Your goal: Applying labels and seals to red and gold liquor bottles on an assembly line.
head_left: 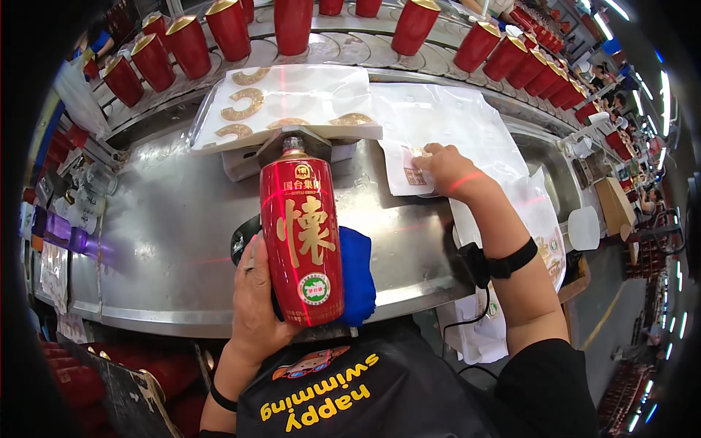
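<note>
A red bottle (301, 233) with gold lettering and a round green-and-white sticker lies lengthwise on the steel bench, neck pointing away into a grey holder (292, 144). My left hand (257, 296) grips its base from the left side. A blue cloth (358, 274) sits under and to the right of the bottle. My right hand (447, 169) reaches forward onto a white backing sheet (409, 175), fingertips pinching a small gold label there. A thin red laser line runs down the bottle.
A white sheet (292, 102) with gold curved stickers lies behind the holder. Several red gold-topped bottles (292, 25) stand on a curved conveyor at the back. White paper sheets (453, 109) spread to the right. The steel bench (168, 241) edge runs near my body.
</note>
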{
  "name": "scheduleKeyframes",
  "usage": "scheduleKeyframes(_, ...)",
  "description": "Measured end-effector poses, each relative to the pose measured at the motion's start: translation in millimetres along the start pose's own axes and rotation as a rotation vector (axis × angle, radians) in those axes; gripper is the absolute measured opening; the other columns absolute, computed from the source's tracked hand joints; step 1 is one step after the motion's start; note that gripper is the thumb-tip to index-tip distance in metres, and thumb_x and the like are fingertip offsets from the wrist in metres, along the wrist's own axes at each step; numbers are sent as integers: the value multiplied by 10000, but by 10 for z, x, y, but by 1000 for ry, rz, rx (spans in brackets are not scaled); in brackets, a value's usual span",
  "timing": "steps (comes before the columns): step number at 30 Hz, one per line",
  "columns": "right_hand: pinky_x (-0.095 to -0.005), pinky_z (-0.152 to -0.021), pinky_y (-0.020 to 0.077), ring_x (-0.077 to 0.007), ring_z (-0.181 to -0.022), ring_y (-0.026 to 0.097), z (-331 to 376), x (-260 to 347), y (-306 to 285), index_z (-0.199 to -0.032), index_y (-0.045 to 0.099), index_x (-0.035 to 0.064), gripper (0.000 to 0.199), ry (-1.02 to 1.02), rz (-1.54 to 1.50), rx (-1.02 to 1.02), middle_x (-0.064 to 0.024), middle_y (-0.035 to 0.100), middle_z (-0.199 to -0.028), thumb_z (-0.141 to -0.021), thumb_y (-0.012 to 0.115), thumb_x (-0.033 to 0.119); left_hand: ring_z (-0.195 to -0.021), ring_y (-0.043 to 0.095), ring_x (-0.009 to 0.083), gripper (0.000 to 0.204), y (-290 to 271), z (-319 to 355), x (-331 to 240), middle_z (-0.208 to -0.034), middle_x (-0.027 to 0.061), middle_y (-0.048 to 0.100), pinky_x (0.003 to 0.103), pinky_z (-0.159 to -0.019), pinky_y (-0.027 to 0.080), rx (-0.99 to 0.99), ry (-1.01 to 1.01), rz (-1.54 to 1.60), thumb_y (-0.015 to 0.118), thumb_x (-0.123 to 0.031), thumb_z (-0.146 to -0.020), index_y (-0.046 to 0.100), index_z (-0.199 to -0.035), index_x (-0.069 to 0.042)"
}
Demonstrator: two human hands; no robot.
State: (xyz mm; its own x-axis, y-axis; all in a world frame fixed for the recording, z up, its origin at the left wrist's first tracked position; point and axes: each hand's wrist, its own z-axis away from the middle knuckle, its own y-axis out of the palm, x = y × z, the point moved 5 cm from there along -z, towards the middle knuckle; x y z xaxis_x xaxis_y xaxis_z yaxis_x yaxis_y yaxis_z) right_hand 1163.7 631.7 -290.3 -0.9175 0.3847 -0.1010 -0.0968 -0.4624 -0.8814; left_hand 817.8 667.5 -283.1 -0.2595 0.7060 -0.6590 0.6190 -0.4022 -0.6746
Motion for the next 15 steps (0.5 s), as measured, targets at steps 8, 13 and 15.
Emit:
scheduleKeyframes(8,-376,-1032,427,-365,-1226,469,199,140,36,-1249,623,156,508,-109,-95,-201,-144,474,-1388,-802,504,-54,-1268,407,450,1139,17,-33,38,-1409,266,403,493,-1050,349,-22,6,39,849,-381,-648,189,-1493,3)
scheduleKeyframes(13,-382,-1013,437,-360,-1206,476,304,322,81,-1217,639,133,488,-189,-264,-139,-125,484,-1368,-785,528,-63,-1255,423,448,1141,21,-23,67,-1400,267,411,495,-1048,347,-32,12,29,851,-384,-643,195,-1490,9)
scheduleKeyframes(15,-384,-1003,441,-352,-1188,486,333,373,30,-1172,654,105,452,-303,-439,-127,-123,520,-1314,-769,556,-75,-1251,427,449,1140,14,-22,66,-1397,267,414,498,-1048,346,-47,27,25,850,-386,-643,198,-1488,13)
